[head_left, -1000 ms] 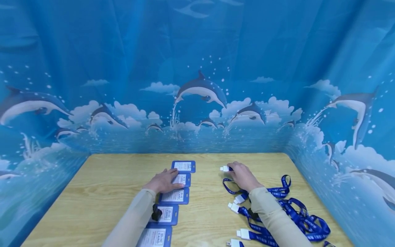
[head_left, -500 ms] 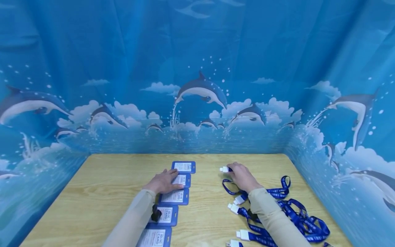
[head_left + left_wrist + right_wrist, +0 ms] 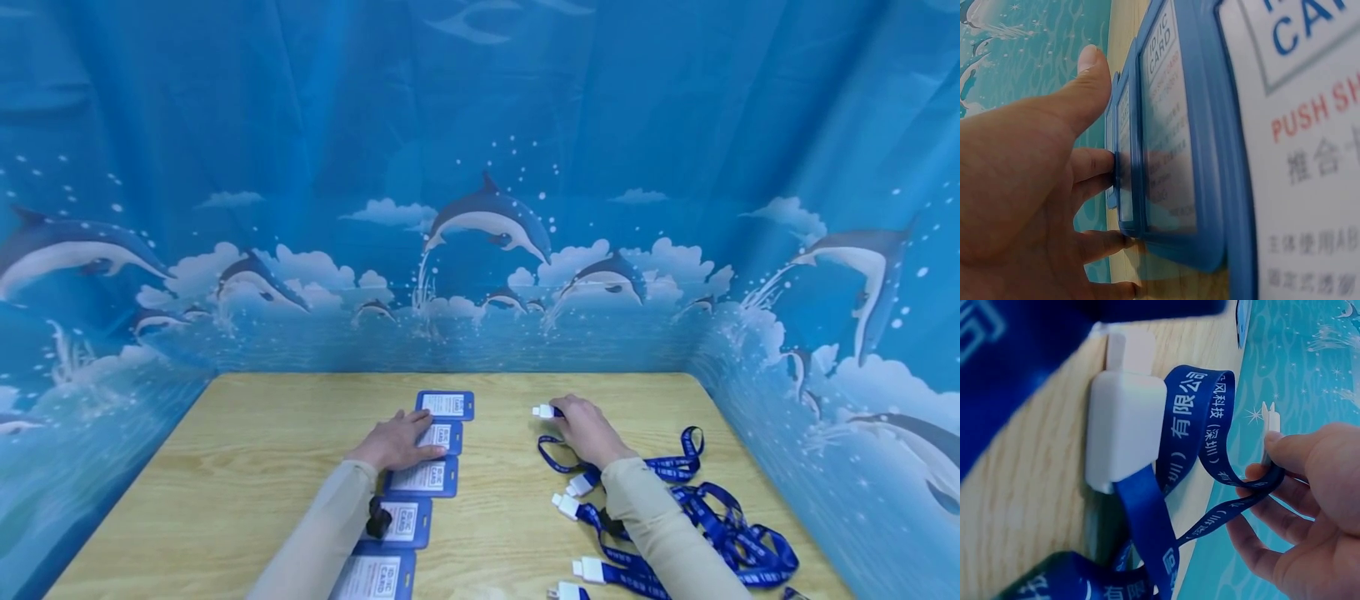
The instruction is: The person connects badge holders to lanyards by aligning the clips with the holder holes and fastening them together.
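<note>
Blue-framed card holders with white inserts lie in a column on the table; the farthest card holder (image 3: 445,405) sits just beyond my left hand (image 3: 395,442). That hand rests over the second card holder (image 3: 442,437), its fingers spread and fairly straight, fingertips at the holders' edges in the left wrist view. On the right, my right hand (image 3: 590,427) pinches a blue lanyard by its white clip (image 3: 547,411) between thumb and forefinger. In the right wrist view the blue strap (image 3: 1222,515) trails from those fingers, and another lanyard's white clip (image 3: 1125,431) lies nearer the camera.
Several more blue lanyards (image 3: 750,542) lie heaped under and beside the right forearm, with white clips (image 3: 590,570) pointing left. Nearer card holders (image 3: 375,575) continue toward the front edge. A dolphin-print curtain (image 3: 480,342) encloses the wooden table (image 3: 247,467) at the back and sides.
</note>
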`<move>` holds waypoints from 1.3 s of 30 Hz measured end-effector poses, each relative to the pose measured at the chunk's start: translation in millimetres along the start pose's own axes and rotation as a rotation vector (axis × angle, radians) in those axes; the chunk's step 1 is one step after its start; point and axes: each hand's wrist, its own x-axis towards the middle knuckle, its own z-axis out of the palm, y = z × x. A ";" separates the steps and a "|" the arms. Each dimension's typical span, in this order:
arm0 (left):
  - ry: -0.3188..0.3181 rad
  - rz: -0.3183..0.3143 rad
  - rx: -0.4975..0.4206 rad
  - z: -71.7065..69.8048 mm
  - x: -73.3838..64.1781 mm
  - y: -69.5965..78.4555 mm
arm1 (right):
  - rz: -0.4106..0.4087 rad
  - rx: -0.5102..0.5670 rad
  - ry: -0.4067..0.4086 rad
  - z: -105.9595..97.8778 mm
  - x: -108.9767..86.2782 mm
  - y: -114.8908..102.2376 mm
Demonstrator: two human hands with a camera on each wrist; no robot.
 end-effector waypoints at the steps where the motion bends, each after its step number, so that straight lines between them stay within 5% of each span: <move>1: -0.001 0.001 0.000 -0.1 -0.1 0.1 | 0.002 -0.001 0.000 0.6 0.1 0.3; 39: -0.011 -0.034 -0.025 0.0 3.9 0.4 | -0.002 0.008 0.014 4.3 3.7 0.7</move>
